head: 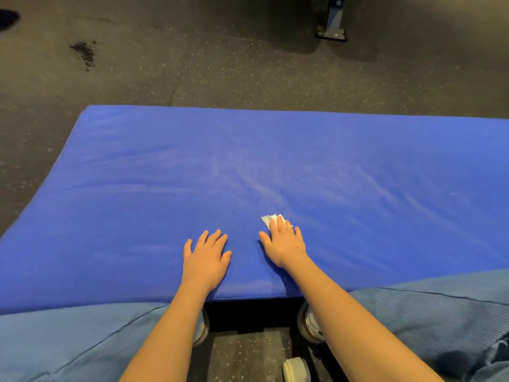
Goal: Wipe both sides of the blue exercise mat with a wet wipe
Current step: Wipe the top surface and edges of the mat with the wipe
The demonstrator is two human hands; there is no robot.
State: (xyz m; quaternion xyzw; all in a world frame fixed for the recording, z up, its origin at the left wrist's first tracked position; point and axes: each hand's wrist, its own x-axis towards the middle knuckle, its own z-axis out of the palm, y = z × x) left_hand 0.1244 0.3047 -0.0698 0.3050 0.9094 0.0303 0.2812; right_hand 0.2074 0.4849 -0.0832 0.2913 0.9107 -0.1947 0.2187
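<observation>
Right hand [285, 244] is pressed flat on a crumpled white wet wipe [267, 219]; the blue padded mat [165, 175] beneath, likely floppy, is best gripped edgewise.

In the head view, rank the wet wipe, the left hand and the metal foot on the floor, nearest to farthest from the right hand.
1. wet wipe, under the fingertips of the right hand, on the blue mat.
2. left hand, flat on the mat, to its left.
3. metal foot, on the floor beyond the mat's far edge.

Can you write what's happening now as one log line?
step: wiping mat top | right hand: pressing wipe on mat | left hand: flat on mat
</observation>
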